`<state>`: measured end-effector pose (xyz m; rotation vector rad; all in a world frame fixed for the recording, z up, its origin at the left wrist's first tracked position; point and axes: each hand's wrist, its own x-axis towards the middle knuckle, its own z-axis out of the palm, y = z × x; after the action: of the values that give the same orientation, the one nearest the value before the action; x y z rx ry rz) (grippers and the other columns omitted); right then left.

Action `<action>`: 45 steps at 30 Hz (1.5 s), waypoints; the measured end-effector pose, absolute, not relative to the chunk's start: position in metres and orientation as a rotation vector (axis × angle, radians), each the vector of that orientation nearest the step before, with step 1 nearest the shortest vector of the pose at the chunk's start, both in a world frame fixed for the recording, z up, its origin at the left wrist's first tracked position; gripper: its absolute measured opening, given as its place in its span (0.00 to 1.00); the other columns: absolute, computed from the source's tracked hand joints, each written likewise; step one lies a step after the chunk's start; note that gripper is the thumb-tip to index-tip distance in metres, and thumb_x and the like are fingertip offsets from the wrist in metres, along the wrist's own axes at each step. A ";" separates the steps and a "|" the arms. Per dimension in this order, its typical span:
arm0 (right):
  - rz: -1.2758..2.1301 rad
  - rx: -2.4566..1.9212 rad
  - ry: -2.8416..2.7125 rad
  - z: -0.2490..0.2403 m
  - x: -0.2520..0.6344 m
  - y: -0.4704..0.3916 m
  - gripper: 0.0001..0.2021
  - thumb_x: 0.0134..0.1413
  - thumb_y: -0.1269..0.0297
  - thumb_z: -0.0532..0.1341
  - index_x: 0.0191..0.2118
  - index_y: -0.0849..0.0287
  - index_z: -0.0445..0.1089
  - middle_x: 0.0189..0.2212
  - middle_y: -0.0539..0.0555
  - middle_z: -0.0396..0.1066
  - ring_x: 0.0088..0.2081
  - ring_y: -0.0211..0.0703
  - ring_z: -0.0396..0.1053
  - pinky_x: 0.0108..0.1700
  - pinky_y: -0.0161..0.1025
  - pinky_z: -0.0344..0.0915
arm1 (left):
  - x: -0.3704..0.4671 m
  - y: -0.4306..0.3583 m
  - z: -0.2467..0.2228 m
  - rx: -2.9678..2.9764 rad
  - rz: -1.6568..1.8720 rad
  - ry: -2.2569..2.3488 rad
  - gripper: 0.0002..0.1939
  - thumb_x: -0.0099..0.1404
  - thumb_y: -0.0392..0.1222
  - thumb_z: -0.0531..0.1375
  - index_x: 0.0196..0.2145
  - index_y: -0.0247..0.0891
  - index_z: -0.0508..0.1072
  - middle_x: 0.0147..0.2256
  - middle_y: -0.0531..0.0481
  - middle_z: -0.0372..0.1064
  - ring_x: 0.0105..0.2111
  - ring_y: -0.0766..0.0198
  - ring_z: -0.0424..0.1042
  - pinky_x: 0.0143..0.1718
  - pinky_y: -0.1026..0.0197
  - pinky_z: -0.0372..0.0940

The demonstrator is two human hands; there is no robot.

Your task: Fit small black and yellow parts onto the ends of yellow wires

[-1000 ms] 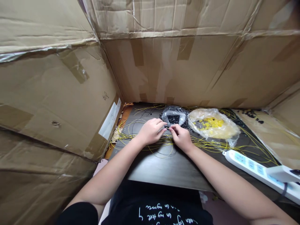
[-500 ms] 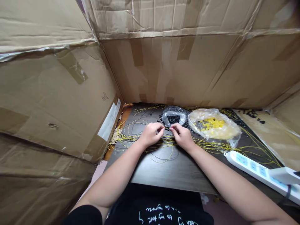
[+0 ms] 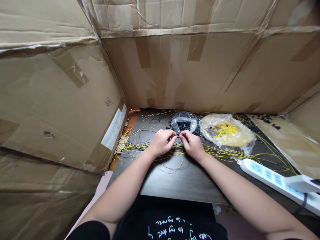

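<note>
My left hand (image 3: pixel 163 142) and my right hand (image 3: pixel 192 144) are both closed in a pinch, their fingertips almost meeting over the wires. A tiny dark piece (image 3: pixel 178 136) shows at the tips of my right thumb and finger. What the left fingertips grip is too small to make out. Long thin yellow and black wires (image 3: pixel 217 151) run across the table under both hands, some looping out in front (image 3: pixel 172 171). Just beyond the hands lies an open clear plastic bag (image 3: pixel 177 117) with small black parts (image 3: pixel 183 126) inside and scattered around it.
To the right of it, a second clear bag (image 3: pixel 245 138) contains small yellow parts (image 3: pixel 226 129). A white power strip (image 3: pixel 262 171) with a plug lies on the right. Cardboard walls (image 3: pixel 160 73) enclose the dark table (image 3: pixel 175 186). More black pieces (image 3: pixel 268 120) lie on cardboard at the far right.
The fingertips remain together, with only a slight shift of the hands. The whole view has moved a little, with surroundings appearing slightly further left and higher.
</note>
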<state>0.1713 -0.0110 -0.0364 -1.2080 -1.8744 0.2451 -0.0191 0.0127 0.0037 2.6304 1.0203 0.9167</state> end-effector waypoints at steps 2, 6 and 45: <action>0.249 -1.204 -1.873 -0.036 0.171 -0.011 0.09 0.66 0.59 0.53 0.40 0.57 0.67 0.32 0.54 0.73 0.32 0.41 0.70 0.35 0.36 0.62 | -0.019 0.013 0.004 2.636 0.921 1.010 0.09 0.71 0.43 0.53 0.39 0.38 0.72 0.33 0.51 0.75 0.32 0.63 0.72 0.40 0.57 0.61; 0.351 -1.171 -1.806 -0.037 0.172 -0.010 0.10 0.66 0.58 0.53 0.42 0.57 0.66 0.30 0.53 0.72 0.30 0.40 0.70 0.34 0.35 0.63 | -0.018 0.012 0.005 2.583 0.967 1.042 0.08 0.71 0.41 0.53 0.38 0.38 0.71 0.32 0.50 0.74 0.32 0.63 0.71 0.41 0.57 0.61; 0.396 -1.073 -1.685 -0.030 0.168 -0.015 0.08 0.62 0.60 0.57 0.38 0.58 0.69 0.28 0.51 0.71 0.25 0.36 0.65 0.29 0.35 0.63 | -0.009 0.005 0.002 2.301 1.049 0.982 0.08 0.70 0.43 0.54 0.36 0.38 0.70 0.28 0.53 0.68 0.26 0.68 0.66 0.30 0.65 0.61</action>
<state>0.1684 -0.0150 -0.0297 -1.0728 -1.6847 0.3956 -0.0094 0.0054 0.0018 2.3011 0.9815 1.0487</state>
